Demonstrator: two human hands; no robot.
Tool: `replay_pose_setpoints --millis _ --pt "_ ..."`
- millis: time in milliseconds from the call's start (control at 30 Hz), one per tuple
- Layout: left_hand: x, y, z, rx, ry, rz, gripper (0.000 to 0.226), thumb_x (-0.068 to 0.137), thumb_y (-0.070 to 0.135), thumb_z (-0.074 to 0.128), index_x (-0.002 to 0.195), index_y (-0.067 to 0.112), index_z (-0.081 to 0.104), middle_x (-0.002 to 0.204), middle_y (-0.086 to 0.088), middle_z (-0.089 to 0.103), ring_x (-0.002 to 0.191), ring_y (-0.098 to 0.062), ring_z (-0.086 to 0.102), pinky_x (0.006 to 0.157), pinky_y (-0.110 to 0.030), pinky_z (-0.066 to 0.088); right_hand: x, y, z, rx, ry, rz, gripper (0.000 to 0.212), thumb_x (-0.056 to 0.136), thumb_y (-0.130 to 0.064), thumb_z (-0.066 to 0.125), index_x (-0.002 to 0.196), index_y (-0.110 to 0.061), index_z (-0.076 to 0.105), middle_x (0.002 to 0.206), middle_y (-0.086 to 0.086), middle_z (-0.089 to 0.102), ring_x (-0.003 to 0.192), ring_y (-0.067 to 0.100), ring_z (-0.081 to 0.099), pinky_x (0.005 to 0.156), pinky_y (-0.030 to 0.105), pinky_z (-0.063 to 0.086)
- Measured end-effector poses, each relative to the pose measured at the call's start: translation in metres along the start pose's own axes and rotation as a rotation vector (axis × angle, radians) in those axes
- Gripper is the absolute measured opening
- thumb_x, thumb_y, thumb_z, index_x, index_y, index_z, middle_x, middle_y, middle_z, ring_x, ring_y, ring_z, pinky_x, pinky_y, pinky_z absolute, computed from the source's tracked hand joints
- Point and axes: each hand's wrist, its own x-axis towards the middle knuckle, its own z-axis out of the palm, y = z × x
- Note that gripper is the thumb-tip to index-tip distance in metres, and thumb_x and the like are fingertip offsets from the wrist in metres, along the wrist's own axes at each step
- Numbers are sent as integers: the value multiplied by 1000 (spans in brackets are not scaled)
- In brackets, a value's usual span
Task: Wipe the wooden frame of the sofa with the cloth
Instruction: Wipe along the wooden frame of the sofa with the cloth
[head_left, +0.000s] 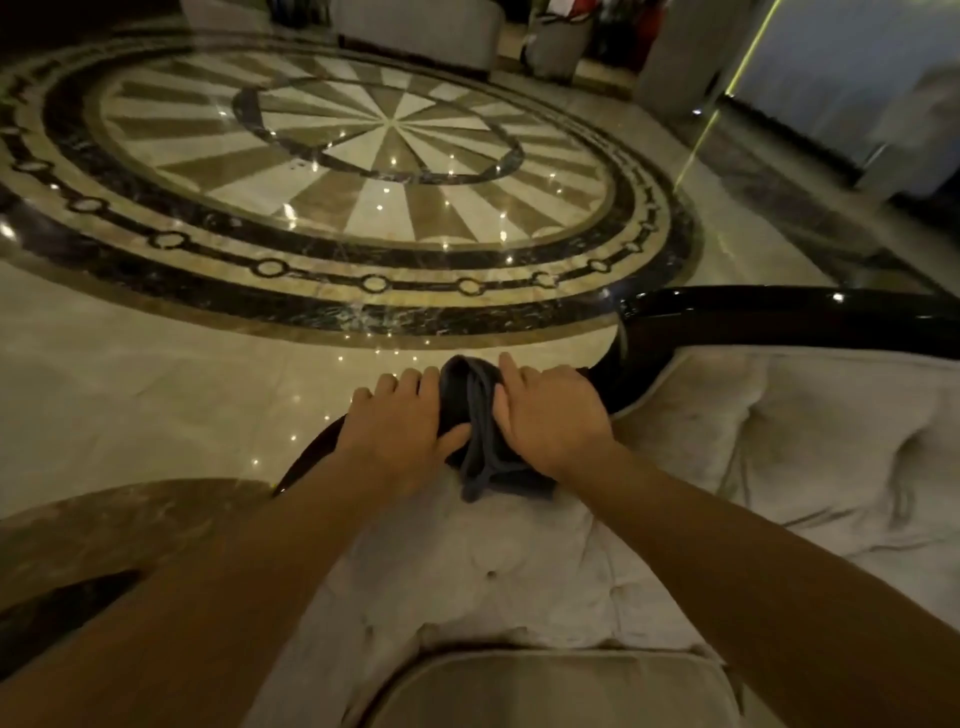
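A dark grey cloth (480, 441) is bunched over the top of the sofa's glossy dark wooden frame (753, 322), which curves from the lower left up to the right edge. My left hand (400, 421) lies on the frame just left of the cloth, its fingers curled over the rail and its thumb against the cloth. My right hand (548, 410) presses down on the cloth's right side, fingers bent over it. A loose end of the cloth hangs onto the pale tufted sofa back (519, 561).
Beyond the frame spreads a polished marble floor with a round inlaid medallion (363, 156). A round dark marble table top (104, 540) sits at lower left. A cushion (545, 686) lies at the bottom. Grey seats (415, 31) stand far back.
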Motion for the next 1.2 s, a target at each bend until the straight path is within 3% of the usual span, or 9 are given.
replay_pose_setpoints --millis 200,333,433,533,667,867,933,1033,1200 --pt "20 15 0 22 -12 117 88 71 86 23 114 16 56 95 -1 63 82 -21 57 66 -34 41 -7 26 -12 129 -150 -125 62 102 -46 19 155 -30 -10 161 23 23 110 40 58 94 48 42" --pt "20 9 -3 -97 -19 178 87 52 82 52 115 22 50 97 6 59 85 -18 57 65 -28 38 -18 17 -11 322 -63 -135 69 95 -60 26 154 -40 -2 166 15 12 137 40 38 112 61 25" --pt "22 -6 4 -126 -2 199 90 47 79 58 117 23 51 100 5 61 86 -17 57 68 -29 45 -14 -2 6 216 0 -179 90 87 -79 29 157 -28 5 157 21 32 133 42 42 108 61 32" --pt "23 -5 4 -105 -6 180 99 42 85 56 118 22 50 101 5 61 86 -16 57 69 -30 47 -3 7 7 43 -54 -230 97 86 -80 32 156 -20 4 133 25 50 104 40 55 87 50 43" --pt "22 -5 1 -62 -105 164 106 38 87 60 123 25 44 109 6 57 94 -16 53 76 -32 47 9 30 -20 -168 -296 -215 77 94 -62 39 150 -11 21 116 18 62 93 35 60 74 43 37" --pt "24 -3 -7 -53 -151 150 98 44 89 55 120 28 42 112 7 54 95 -13 50 72 -29 42 21 68 -88 -801 -621 -411 34 93 -50 50 101 -18 60 86 9 60 81 33 53 97 55 43" --pt "24 -1 -9 -67 -143 153 95 46 89 51 119 29 43 110 8 54 92 -12 49 68 -27 38 28 88 -110 -665 -555 -465 30 94 -48 50 101 -22 64 81 4 60 74 27 52 78 41 49" --pt "23 0 -15 -66 -151 150 95 48 89 50 120 28 43 111 8 54 95 -13 50 70 -28 42 35 116 -134 -267 -454 -446 34 95 -47 49 111 -21 63 93 1 64 72 21 52 54 32 36" --pt "24 -2 -8 -58 -141 135 96 47 94 41 118 28 45 107 8 54 89 -13 51 69 -29 45 -5 140 -119 302 -164 -164 37 97 -48 45 120 -21 57 109 5 64 96 25 57 84 41 47"
